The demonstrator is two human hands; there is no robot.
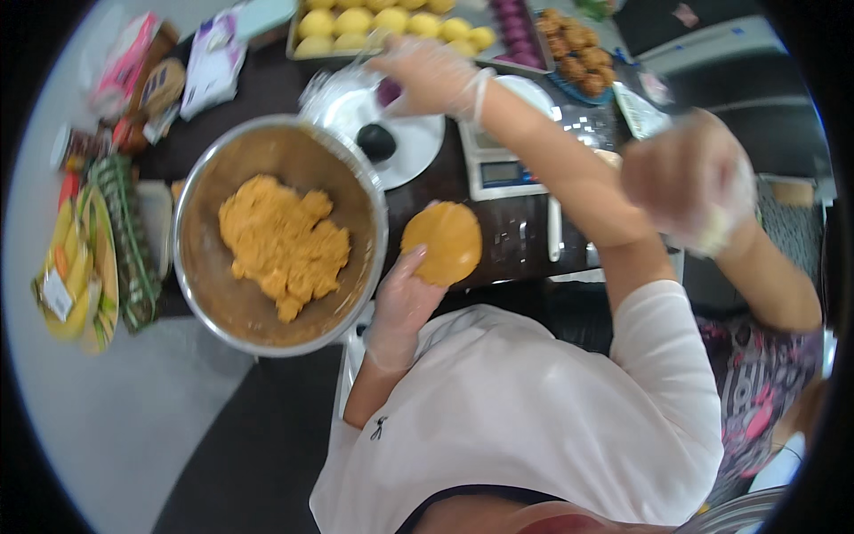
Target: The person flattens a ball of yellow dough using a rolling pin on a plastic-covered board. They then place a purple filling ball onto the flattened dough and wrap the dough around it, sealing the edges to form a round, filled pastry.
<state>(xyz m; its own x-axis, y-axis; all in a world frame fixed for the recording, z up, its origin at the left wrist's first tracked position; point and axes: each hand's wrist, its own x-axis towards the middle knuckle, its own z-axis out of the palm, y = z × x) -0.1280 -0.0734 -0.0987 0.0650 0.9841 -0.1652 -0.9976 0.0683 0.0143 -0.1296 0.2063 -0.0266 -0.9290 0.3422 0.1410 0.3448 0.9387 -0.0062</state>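
My left hand (408, 294), in a clear plastic glove, holds a flattened orange dough disc (442, 243) beside the steel bowl's right side. My right hand (427, 77), gloved too, reaches over a white plate (423, 143). A purple ball (389, 91) is at its fingers; whether it is gripped I cannot tell. A black ball (376, 142) lies on the plate. The steel mixing bowl (193, 287) contains a lumpy mass of orange dough (283, 243).
Behind the plate stands a metal tray (292, 50) of yellow and purple balls. A kitchen scale (504, 175) and a white-handled utensil (554, 230) lie to the right. A co-worker's gloved hand (694, 180) is close by my right arm. Bananas (70, 260) lie far left.
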